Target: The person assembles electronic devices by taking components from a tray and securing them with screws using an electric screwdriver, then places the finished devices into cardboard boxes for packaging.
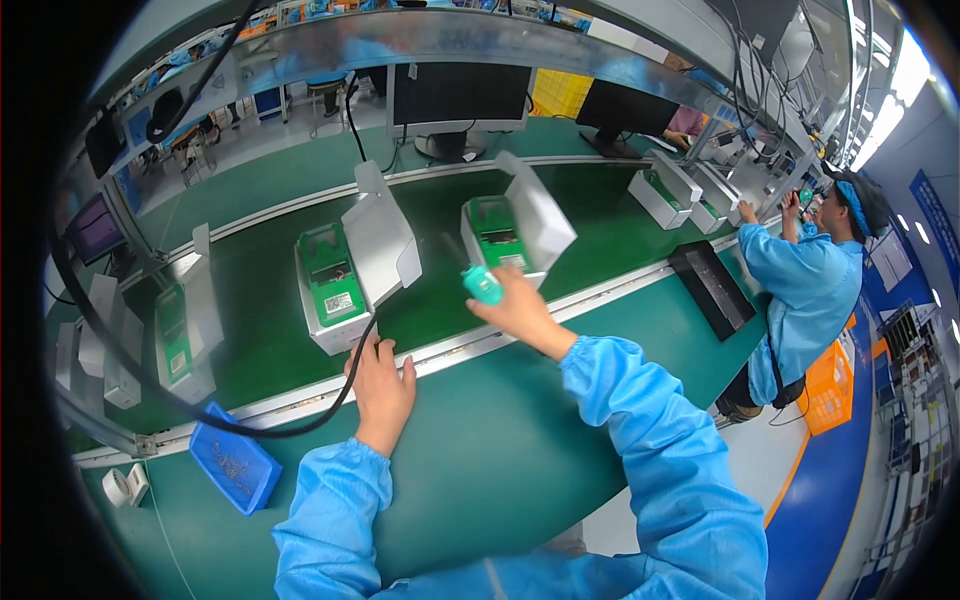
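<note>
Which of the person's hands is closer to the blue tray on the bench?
Left. The left hand is to the right of the blue tray, at the near end of an open white box; the right hand is farther right, holding a teal handheld object.

From the wearer's head, a wide fisheye view looks down and forward over the nearby green bench (500,430).

Factory assembly line. A green conveyor belt (260,300) is stretching from left to right, bearing a row of open white boxes (378,238) that are holding green devices (330,285). A green workbench (480,450) is lining its near side; monitors (460,95) are standing on the far side. At right, a co-worker (810,285) is wearing a blue smock, and an orange crate (828,388) is standing nearby.
</note>
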Available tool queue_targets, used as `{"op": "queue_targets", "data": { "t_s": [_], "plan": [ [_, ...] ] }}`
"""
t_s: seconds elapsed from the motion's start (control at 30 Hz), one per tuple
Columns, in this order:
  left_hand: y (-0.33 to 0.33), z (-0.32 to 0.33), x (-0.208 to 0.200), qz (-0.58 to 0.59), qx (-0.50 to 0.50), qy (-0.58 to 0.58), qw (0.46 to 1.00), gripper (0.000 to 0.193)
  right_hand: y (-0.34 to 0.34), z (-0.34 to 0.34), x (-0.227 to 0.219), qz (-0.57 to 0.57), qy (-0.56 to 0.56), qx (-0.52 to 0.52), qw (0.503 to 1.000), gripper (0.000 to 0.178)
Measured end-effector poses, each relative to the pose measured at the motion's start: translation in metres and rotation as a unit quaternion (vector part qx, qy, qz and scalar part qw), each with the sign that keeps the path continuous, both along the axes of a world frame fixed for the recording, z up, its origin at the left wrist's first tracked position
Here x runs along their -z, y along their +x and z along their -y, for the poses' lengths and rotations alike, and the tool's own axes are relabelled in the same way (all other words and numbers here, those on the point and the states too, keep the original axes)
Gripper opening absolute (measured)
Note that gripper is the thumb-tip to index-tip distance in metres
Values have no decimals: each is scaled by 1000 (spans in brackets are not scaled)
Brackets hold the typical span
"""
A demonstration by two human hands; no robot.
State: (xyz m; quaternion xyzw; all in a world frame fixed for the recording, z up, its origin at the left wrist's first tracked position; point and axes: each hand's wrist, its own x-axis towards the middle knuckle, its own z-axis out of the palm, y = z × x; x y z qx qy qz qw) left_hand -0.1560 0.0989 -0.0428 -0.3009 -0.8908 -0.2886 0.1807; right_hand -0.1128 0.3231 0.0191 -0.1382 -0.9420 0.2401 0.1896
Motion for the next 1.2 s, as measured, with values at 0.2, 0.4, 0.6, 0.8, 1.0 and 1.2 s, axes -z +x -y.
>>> {"op": "queue_targets", "data": {
  "t_s": [0.2, 0.4, 0.6, 0.8, 1.0, 1.2],
  "plan": [
    [1, 4, 0, 26, -21, 4, 999, 32, 13, 29, -42, 8, -245, -5, 969, 46],
    [2, 5, -6, 22, 21, 5, 1000, 30, 56, -27, -54, -68, -384, 82, 917, 35],
    [0, 6, -3, 26, 26, 6, 999, 28, 86, -129, -51, -160, -395, 199, 883, 40],
    [1, 4, -7, 23, 35, -7, 999, 24, 93, -256, -16, -157, -335, 334, 867, 44],
    [4, 4, -13, 22, 23, -36, 999, 22, 75, -334, -9, -24, -106, 419, 902, 62],
    [11, -2, -24, -9, 8, -88, 996, 18, 46, -368, -16, 23, -92, 393, 914, 67]
  ]
}}
